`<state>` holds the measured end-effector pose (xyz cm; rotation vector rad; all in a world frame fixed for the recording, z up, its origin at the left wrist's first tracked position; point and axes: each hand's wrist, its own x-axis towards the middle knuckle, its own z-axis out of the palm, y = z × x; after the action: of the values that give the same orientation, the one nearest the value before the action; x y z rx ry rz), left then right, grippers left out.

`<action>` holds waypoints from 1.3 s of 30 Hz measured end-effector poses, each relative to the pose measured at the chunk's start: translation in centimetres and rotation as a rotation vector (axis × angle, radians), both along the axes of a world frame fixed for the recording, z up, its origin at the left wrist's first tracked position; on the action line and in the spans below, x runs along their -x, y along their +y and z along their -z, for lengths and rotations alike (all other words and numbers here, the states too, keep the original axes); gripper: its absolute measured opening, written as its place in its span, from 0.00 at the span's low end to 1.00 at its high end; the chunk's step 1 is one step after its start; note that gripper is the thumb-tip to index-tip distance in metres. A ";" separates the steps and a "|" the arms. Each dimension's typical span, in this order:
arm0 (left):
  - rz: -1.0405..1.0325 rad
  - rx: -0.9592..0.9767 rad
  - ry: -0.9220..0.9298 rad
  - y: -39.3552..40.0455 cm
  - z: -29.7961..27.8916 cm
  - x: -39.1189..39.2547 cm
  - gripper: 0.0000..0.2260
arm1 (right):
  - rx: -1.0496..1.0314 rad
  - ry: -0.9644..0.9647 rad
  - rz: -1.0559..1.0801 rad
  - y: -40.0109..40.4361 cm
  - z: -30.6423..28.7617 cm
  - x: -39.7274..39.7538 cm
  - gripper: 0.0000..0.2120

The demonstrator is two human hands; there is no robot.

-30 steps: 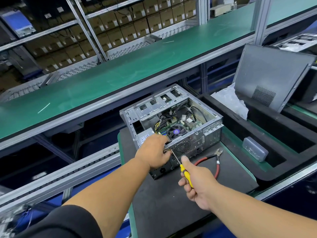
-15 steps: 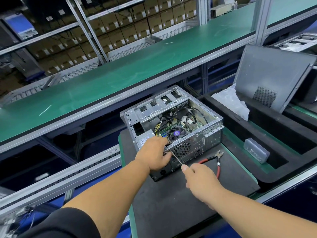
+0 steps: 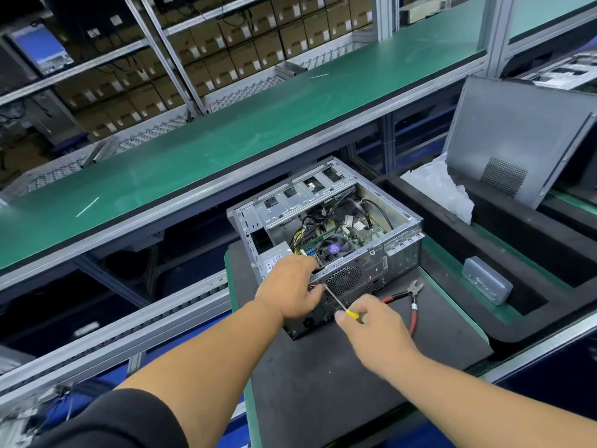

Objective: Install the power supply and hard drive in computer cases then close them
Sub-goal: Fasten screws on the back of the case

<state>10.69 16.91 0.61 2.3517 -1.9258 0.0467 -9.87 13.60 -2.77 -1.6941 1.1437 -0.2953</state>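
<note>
An open metal computer case [image 3: 400, 250] lies on its side on a black foam pallet [image 3: 323, 376], its motherboard, fan and cables exposed. The power supply [image 3: 274, 258] sits in the case's near left corner. My left hand [image 3: 290, 287] rests on the case's rear corner over the power supply, fingers curled at the rear panel beside the fan grille. My right hand [image 3: 371, 331] grips a yellow-handled screwdriver [image 3: 339, 302], whose tip meets the rear panel right at my left fingers. The case's grey side panel [image 3: 510, 134] leans upright at the right.
Red-handled cutters [image 3: 408, 302] lie on the pallet right of my right hand. A small clear plastic box [image 3: 486, 282] sits in a black foam tray [image 3: 549, 253], with a crumpled plastic bag [image 3: 442, 185] behind. A green conveyor shelf [image 3: 226, 130] runs above and behind the case.
My right hand has turned over on the screwdriver, hiding most of the yellow handle, and shifted slightly toward the case. My left hand has stayed on the case corner.
</note>
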 end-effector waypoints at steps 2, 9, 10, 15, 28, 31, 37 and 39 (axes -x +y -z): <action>-0.001 0.009 0.005 0.0 0.0 0.0 0.13 | -0.048 -0.072 0.004 -0.3 0.0 -0.4 0.11; 0.002 0.003 -0.018 -0.1 0.1 -0.1 0.15 | -0.646 -0.202 0.012 -1.2 -0.6 -0.4 0.14; 0.002 0.003 -0.021 -0.1 0.1 -0.1 0.15 | -0.369 -0.098 0.029 -0.9 -0.7 -0.4 0.15; 0.002 -0.004 -0.016 -0.1 0.1 -0.1 0.15 | -1.001 -0.355 0.107 -1.4 -1.3 -0.6 0.17; -0.002 -0.016 -0.017 -0.2 -0.1 0.1 0.11 | -0.291 -0.142 -0.065 -0.8 -0.2 -0.8 0.13; 0.001 -0.016 -0.018 -0.2 -0.1 0.0 0.11 | -0.468 -0.251 0.042 -1.0 -0.3 -1.1 0.14; -0.011 -0.017 -0.008 -0.1 0.0 0.0 0.12 | -0.632 -0.310 -0.024 -0.6 -0.7 -1.1 0.13; -0.016 -0.017 0.003 -0.2 -0.1 0.0 0.12 | -0.093 -0.139 -0.056 -0.2 -0.2 -1.3 0.07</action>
<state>10.65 16.73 0.66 2.3760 -1.9138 0.0282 -8.52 13.44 -2.54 -1.5955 0.9914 -0.3153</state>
